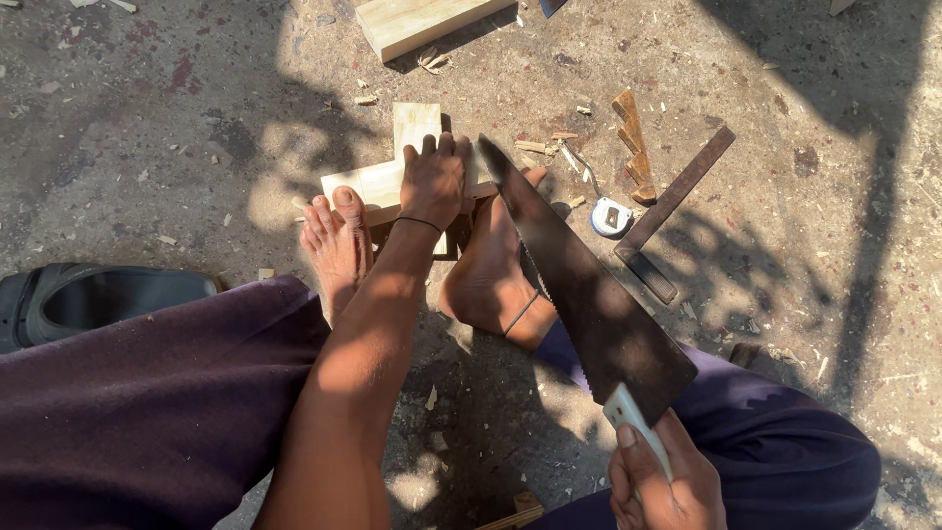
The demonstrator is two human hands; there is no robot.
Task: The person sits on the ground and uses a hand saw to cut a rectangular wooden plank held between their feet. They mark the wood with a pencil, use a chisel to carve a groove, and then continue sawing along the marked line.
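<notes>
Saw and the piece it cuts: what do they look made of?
Saw: blade looks like dark, dull steel, possibly rusted, with a toothed edge; the pale handle in the right hand could be wood or plastic. Board under the left hand: pale, unfinished wood, with chips lying around it.

two hands (433, 182) and two bare feet (337, 245) at the floor — one handsaw (589, 294), one tape measure (610, 217), one steel square (672, 211), one wooden-handled tool (635, 147), three pale wood pieces (378, 184), one dark sandal (93, 299) — and countless wood chips.
</notes>
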